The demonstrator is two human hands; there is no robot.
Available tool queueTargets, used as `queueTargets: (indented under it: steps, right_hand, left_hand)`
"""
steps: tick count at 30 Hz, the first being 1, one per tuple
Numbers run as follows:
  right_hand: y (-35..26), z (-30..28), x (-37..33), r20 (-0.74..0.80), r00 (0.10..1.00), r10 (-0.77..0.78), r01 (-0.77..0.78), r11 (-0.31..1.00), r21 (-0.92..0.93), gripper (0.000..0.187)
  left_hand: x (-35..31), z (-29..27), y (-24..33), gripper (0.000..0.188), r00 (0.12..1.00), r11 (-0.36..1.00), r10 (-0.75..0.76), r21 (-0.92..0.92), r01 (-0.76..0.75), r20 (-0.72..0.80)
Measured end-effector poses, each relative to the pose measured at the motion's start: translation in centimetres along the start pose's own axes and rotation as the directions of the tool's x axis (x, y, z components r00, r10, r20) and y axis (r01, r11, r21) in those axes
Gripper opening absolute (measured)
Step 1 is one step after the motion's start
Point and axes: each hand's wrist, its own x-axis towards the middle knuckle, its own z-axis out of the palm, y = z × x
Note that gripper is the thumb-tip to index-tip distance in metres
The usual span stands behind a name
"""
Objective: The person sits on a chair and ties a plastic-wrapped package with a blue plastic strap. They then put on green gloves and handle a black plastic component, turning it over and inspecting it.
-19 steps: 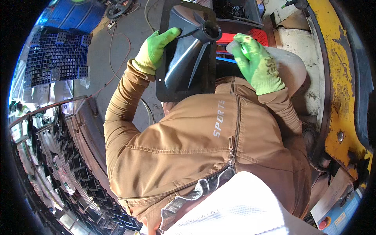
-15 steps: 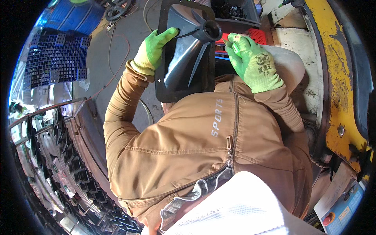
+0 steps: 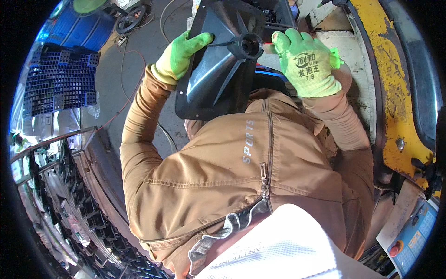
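Note:
A black moulded plastic funnel-shaped part (image 3: 211,76) has a flat rim with small holes, raised ribs and a round tube at its centre. It is tilted in front of my chest. My left hand (image 3: 183,53), in a green-coated glove, grips its left edge, with the thumb reaching over a rib. Beside the tube, on the right, my gloved right hand (image 3: 302,60) is closed. From its far side sticks the bright green end of a slim tool (image 3: 336,58); the rest is mostly hidden in the fingers. The fingertips are close to the tube's opening.
Behind the part stands a dark bin (image 3: 281,16) with small black pieces. A worn yellow machine frame (image 3: 395,93) runs down the right, above a blue control panel (image 3: 413,239) with a red button. Blue mesh (image 3: 60,79), a blue drum (image 3: 88,28) and a hose are at left.
The black part has tilted and shifted slightly left. My right hand has turned, its back now facing up, and moved close to the tube; the tool's green end now shows on its right.

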Motion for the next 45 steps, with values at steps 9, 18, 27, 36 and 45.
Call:
queueTargets:
  steps: [9, 18, 27, 36, 45]
  right_hand:
    - [0.3, -3.2, 0.1, 0.055, 0.941, -0.333, 0.331, 0.942, 0.045, 0.009]
    - [0.2, -3.0, 5.0, -0.244, 0.736, -0.631, 0.676, 0.667, 0.314, 0.009]
    - [0.5, 5.6, 7.7, 0.069, 0.926, -0.372, 0.074, 0.357, 0.931, 0.010]
    - [9.8, 11.1, -2.0, 0.728, 0.653, -0.207, -0.755, -0.261, 0.602, 0.043]
    - [0.8, 9.9, -4.0, 0.744, 0.653, 0.144, -0.685, -0.306, 0.661, 0.030]
  left_hand:
    - [3.8, -2.2, -2.9, 0.035, 0.889, 0.874, -0.291, 0.477, 0.097, 0.353]
    - [6.2, 0.5, -3.5, 0.034, 0.782, 0.787, -0.167, 0.559, -0.261, 0.601]
    - [8.3, 0.4, -4.4, 0.034, 0.704, 0.901, -0.134, 0.382, -0.206, 0.697]
    - [2.7, -5.2, -4.9, 0.085, 0.959, 0.861, 0.024, -0.493, 0.124, 0.283]
    - [5.0, -1.3, 0.1, 0.026, 0.913, 0.859, 0.345, -0.320, -0.401, -0.218]
